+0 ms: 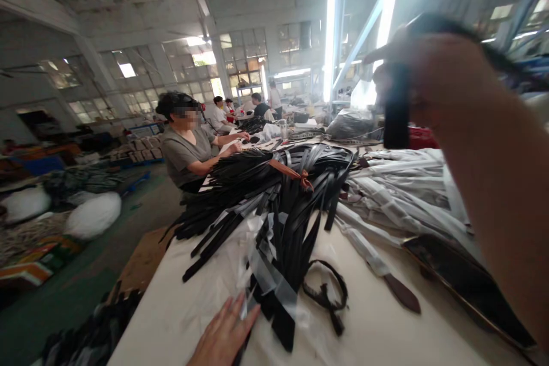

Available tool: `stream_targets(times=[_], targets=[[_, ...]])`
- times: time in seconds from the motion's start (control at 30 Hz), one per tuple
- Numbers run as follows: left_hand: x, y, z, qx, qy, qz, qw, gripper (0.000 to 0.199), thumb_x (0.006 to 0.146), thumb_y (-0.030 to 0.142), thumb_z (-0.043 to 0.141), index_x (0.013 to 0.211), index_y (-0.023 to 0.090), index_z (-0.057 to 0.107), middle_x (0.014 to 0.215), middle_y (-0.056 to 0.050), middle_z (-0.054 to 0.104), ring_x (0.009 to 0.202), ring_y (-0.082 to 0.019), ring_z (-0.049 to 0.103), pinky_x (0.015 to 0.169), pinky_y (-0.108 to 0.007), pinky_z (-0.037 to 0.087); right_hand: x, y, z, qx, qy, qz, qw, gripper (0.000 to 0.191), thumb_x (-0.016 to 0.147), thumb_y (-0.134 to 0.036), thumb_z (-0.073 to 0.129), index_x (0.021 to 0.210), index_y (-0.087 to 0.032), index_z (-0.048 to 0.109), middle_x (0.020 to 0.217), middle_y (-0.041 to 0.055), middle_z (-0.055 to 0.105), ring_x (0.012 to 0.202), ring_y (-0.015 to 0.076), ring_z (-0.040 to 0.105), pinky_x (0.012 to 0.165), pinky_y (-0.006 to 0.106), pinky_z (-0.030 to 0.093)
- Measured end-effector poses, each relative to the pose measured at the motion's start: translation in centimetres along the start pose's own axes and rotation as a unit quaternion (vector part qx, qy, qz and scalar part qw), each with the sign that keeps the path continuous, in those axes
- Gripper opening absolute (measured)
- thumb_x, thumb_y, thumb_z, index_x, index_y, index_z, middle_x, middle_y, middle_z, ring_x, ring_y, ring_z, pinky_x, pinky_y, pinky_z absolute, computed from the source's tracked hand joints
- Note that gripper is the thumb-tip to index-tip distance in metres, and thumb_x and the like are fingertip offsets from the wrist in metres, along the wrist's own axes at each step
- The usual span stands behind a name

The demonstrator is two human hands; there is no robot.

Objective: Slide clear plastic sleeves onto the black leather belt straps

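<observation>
The left hand (225, 331) lies open, fingers spread, its fingertips resting on clear plastic film (261, 274) at the near end of a heap of black belts (274, 211). The right hand (433, 83) is raised high to the right of the heap, closed around a black strap (397, 106) that hangs upright from it; the hand is somewhat blurred, and nothing but air surrounds it there.

The heap fills the middle of the cream tabletop (167, 303), bound near its top by an orange-brown tie (300, 176). The tabletop's left edge (143, 291) runs just beside the heap's near end, and past it the green floor (81, 280) drops away. A dark loop of strap (323, 289) lies against the heap's near right side.

To the right of the heap lies a mass of white-wrapped belts (398, 194), one with a brown pointed tip (401, 293) reaching onto the open stretch of tabletop. Further right and nearer, a dark glossy panel (467, 286) lies along the tabletop's right side, with little room between it and the right forearm.

Beyond the heap, a seated co-worker (186, 148) has both hands on the tabletop's far end.
</observation>
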State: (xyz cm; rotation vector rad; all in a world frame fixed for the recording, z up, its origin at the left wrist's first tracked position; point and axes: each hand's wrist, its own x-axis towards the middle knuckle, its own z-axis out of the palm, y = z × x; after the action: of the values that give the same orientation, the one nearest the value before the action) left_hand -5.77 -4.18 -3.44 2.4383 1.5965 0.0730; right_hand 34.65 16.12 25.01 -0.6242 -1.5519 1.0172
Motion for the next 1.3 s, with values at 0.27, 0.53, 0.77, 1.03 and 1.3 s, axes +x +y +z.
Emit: stream_targets(times=[0.27, 0.53, 0.77, 1.03, 1.3], targets=[[-0.7, 1.7, -2.7, -0.047, 0.022, -0.057, 0.997, 0.076, 0.071, 0.011, 0.062, 0.142, 0.027, 0.039, 0.151, -0.009, 0.029, 0.138, -0.03, 0.031, 0.11, -0.045, 0.032, 4.0, 9.2, 5.5, -0.016, -0.045, 0.247, 0.968, 0.038, 0.101, -0.027, 0.032, 0.093, -0.008, 0.064, 0.041, -0.0071, 0.039, 0.03, 0.0046, 0.032, 0.032, 0.017, 0.025], [1.5, 2.1, -2.8, -0.118, 0.097, -0.095, 0.984, 0.053, 0.079, 0.018, 0.057, 0.131, 0.017, 0.052, 0.139, -0.015, 0.05, 0.13, -0.029, 0.043, 0.109, -0.048, 0.035, -2.4, 17.2, 11.5, 0.003, -0.106, 0.283, 0.953, 0.026, 0.082, -0.035, 0.067, 0.085, -0.01, 0.068, 0.038, -0.0058, 0.046, 0.033, 0.0049, 0.035, 0.032, 0.016, 0.022], [7.6, 4.2, -4.1, -0.266, 0.18, -0.021, 0.947, 0.01, 0.069, 0.011, 0.065, 0.067, 0.018, 0.058, 0.091, -0.006, 0.063, 0.093, -0.024, 0.057, 0.086, -0.038, 0.044, -11.3, 20.4, 16.5, 0.122, -0.079, 0.281, 0.949, 0.049, 0.064, -0.052, 0.077, 0.09, -0.013, 0.064, 0.055, -0.0055, 0.054, 0.04, 0.0029, 0.04, 0.035, 0.014, 0.026], [10.4, 0.7, -5.4, -0.535, 0.206, -0.099, 0.814, 0.026, 0.072, 0.032, 0.07, 0.083, 0.018, 0.051, 0.064, 0.003, 0.058, 0.059, -0.013, 0.054, 0.057, -0.022, 0.04, -12.5, 22.3, 17.1, 0.207, -0.062, 0.267, 0.939, 0.048, 0.075, -0.059, 0.065, 0.093, -0.014, 0.061, 0.072, 0.0048, 0.07, 0.047, 0.0066, 0.055, 0.044, 0.016, 0.041], [11.0, -0.2, -3.8, -0.45, 0.272, -0.141, 0.839, 0.042, 0.068, 0.028, 0.072, 0.104, 0.017, 0.053, 0.061, 0.006, 0.057, 0.062, -0.016, 0.058, 0.068, -0.028, 0.045, -14.0, 22.7, 16.8, 0.164, 0.018, 0.219, 0.962, 0.049, 0.074, -0.06, 0.066, 0.094, -0.016, 0.058, 0.073, 0.0043, 0.071, 0.054, 0.0119, 0.062, 0.048, 0.021, 0.047]])
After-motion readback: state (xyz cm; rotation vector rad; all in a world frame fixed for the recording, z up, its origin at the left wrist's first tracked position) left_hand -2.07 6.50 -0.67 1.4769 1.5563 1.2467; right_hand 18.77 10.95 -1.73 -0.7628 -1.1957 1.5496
